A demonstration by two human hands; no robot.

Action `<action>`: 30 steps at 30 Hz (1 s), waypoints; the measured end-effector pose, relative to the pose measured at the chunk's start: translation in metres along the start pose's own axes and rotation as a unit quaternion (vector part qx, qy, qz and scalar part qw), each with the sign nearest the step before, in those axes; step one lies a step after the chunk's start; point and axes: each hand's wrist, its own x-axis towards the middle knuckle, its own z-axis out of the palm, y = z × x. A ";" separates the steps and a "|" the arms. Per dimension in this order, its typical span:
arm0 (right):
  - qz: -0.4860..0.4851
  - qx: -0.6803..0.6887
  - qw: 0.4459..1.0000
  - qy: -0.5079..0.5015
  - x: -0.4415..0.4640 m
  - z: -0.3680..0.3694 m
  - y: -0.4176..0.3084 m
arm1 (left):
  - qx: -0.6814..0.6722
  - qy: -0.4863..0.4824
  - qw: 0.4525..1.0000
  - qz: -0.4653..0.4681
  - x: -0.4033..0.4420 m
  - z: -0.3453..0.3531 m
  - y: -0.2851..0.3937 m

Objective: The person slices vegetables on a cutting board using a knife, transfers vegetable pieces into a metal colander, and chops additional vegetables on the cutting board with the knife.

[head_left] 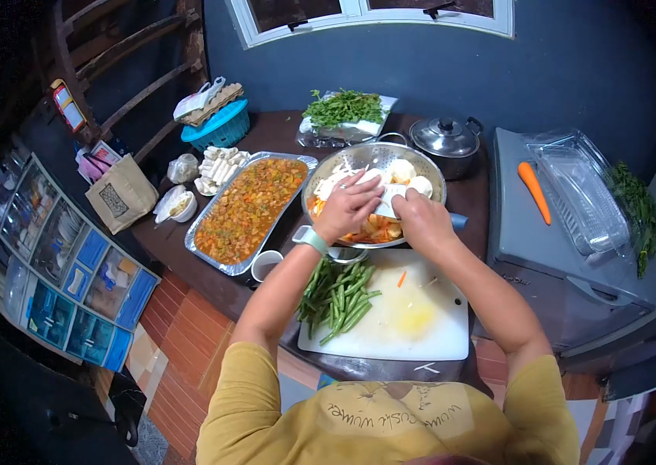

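Note:
A metal colander (pixel 444 172) holds orange and pale cut pieces (pixel 374 231), with white shredded or sliced bits (pixel 333 180) on the left and rounded white pieces (pixel 402 170) at the back. My left hand (pixel 350 203) lies over it, palm down with fingers stretched out. My right hand (pixel 422 221) is closed around the near edge of a flat, whitish, squarish piece (pixel 390 200), which sits between both hands. Whether this is a broad blade or food is unclear. Below the colander, green beans (pixel 347 298) lie on a white cutting board (pixel 390 345).
Left of the colander stands a foil tray (pixel 235 270) of chunky stew, beside a mug (pixel 267 265) and white rolls (pixel 220 167). Behind are leafy greens (pixel 343 108) and a lidded pot (pixel 445 138). A carrot (pixel 534 192) and clear plastic trays (pixel 580 194) rest at right.

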 end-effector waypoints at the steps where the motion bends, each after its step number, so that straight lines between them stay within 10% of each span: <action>1: 0.014 -0.021 0.999 -0.021 -0.003 -0.008 0.001 | 0.000 -0.001 1.000 -0.028 -0.003 -0.001 -0.007; 9: 0.131 0.156 0.977 -0.056 -0.087 -0.064 0.026 | 0.156 -0.001 0.972 -0.173 -0.014 -0.003 -0.075; 21: 0.409 0.443 0.732 -0.316 -0.193 -0.054 0.008 | 0.191 -0.381 0.861 -0.277 0.069 0.090 -0.106; 30: 0.441 0.422 0.734 -0.296 -0.196 -0.028 0.001 | 0.031 -0.120 0.882 -0.455 0.057 0.084 -0.121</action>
